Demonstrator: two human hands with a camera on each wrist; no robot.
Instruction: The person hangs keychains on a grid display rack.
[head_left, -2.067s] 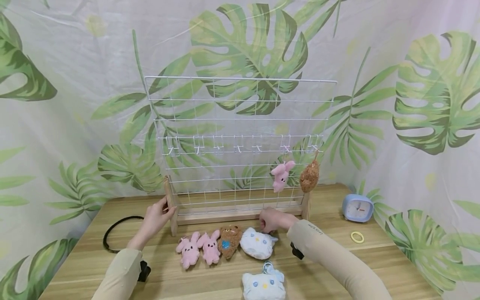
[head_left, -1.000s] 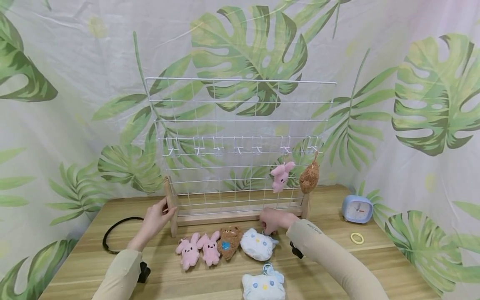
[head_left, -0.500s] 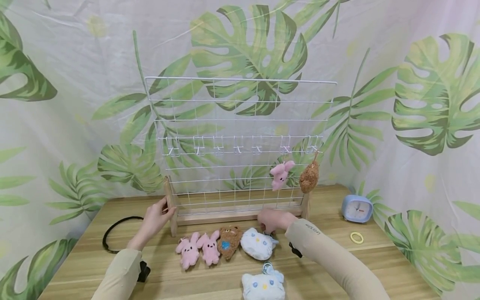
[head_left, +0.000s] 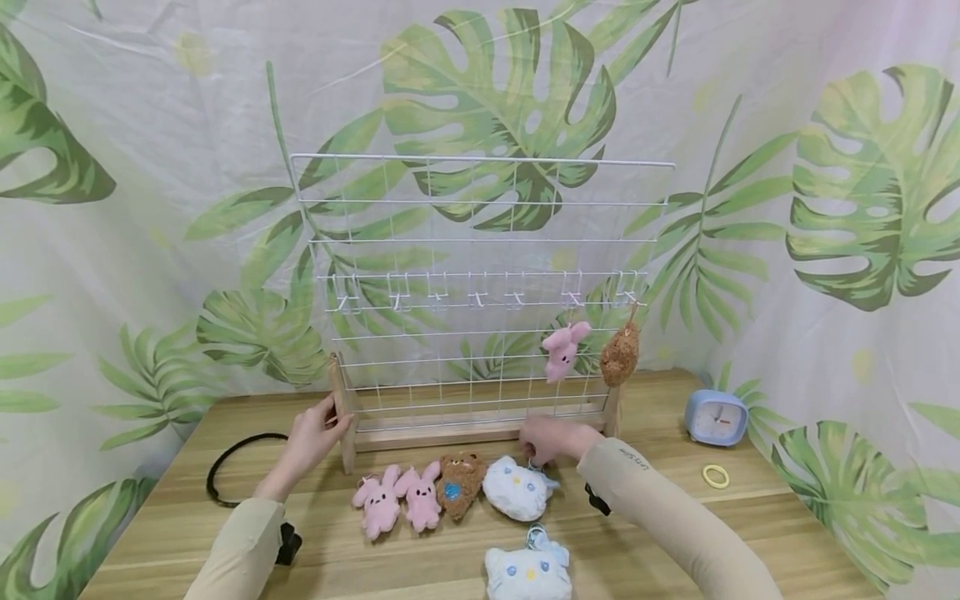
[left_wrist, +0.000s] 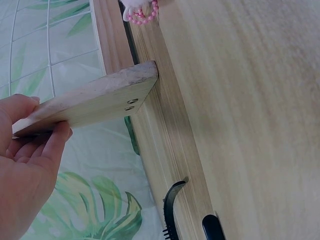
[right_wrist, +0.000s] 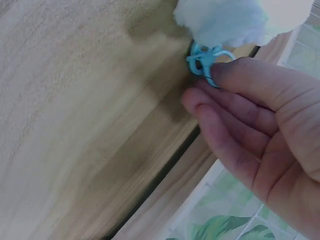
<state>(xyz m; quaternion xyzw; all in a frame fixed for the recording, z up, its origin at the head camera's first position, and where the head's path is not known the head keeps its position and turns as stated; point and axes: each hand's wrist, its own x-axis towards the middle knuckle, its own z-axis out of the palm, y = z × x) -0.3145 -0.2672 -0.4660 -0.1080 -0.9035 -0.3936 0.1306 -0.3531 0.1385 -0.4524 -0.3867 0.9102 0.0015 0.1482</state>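
My left hand (head_left: 309, 437) grips the wooden side post (left_wrist: 95, 97) of a white wire grid rack (head_left: 471, 337), thumb on one face and fingers on the other. At the foot of the rack, my right hand (head_left: 555, 440) pinches the light blue ring clasp (right_wrist: 202, 60) of a white plush cat-face keychain (head_left: 517, 490). In the right wrist view the plush fur (right_wrist: 230, 20) sits just above the fingertips. A second white cat plush (head_left: 528, 573) lies nearer the front, its blue clasp upward.
Two pink rabbit plushes (head_left: 378, 502) and a brown bear (head_left: 461, 485) lie in a row before the rack. Another pink rabbit (head_left: 564, 352) and a brown plush (head_left: 620, 354) hang from hooks at right. A blue clock (head_left: 716, 417), yellow ring (head_left: 716, 476) and black headband (head_left: 217, 471) flank it.
My right hand shifts only slightly, a little left and then back, at the white cat plush. My left hand stays on the post, and the plushes on the table keep their places.
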